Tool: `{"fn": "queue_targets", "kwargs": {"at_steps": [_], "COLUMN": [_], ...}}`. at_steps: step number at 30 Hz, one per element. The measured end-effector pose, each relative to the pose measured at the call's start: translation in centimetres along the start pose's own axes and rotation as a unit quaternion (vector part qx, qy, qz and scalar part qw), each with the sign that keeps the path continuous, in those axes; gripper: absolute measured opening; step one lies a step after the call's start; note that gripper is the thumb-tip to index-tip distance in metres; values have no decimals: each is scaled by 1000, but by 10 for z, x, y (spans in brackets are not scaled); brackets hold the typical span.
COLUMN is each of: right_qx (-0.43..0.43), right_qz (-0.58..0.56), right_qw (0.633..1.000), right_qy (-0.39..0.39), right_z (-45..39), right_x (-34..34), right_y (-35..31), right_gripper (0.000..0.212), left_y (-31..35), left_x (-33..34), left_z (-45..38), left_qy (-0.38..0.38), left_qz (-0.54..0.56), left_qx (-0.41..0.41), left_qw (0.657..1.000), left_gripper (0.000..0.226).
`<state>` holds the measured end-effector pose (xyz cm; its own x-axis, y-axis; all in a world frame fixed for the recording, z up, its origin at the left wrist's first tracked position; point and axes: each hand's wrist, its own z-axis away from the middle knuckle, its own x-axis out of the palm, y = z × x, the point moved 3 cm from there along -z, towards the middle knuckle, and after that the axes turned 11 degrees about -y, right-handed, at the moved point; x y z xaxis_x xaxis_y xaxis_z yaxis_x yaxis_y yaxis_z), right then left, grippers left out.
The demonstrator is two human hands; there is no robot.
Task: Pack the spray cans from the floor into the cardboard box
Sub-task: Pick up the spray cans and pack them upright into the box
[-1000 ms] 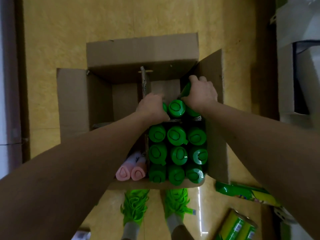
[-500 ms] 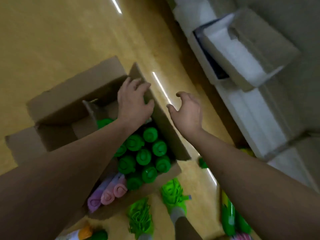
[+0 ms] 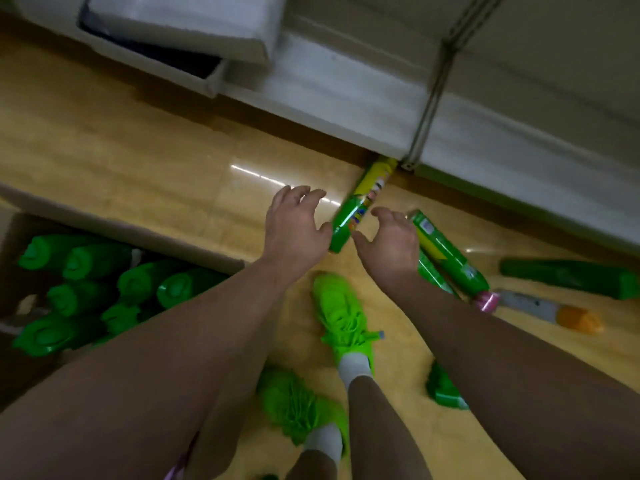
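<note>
Where both hands were over the cardboard box [image 3: 194, 237], left hand [image 3: 294, 226], right hand [image 3: 389, 242], fingers released, now over floor cans [image 3: 360, 206]

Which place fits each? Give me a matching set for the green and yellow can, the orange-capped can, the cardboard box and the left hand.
Things:
1. green and yellow can
2. orange-capped can
3. cardboard box
4. left hand

Places or states:
A. far left, holding upright green-capped cans
B. flat on the floor at far right
C. open, holding nothing
D. lying between the two hands, pointing to the wall

Pairs: 1-D, 2-B, 3-A, 4-C
</note>
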<state>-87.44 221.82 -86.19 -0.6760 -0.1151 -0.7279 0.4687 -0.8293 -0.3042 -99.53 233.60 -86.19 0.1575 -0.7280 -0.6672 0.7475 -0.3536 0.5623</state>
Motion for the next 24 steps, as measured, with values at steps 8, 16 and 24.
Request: {"fn": "queue_targets", "kwargs": {"at_steps": [8, 16, 24], "right_qx": [235, 274, 337], "right_qz": [-49, 34, 92], "right_qw": [967, 957, 935], "right_qy": [-89, -88, -65], "right_z": [-23, -64, -88], "right_x": [58, 124, 138], "right_y": [186, 272, 281], "right_gripper": [60, 85, 67], "left_y": [4, -37, -47], "left_x": [120, 194, 224], "left_z": [-43, -111, -160], "left_qy": [-113, -78, -133], "left_qz": [9, -22, -14], "left_qx": [-98, -172, -208], "left_qw": [989, 982, 969], "left_gripper": [65, 99, 82]}}
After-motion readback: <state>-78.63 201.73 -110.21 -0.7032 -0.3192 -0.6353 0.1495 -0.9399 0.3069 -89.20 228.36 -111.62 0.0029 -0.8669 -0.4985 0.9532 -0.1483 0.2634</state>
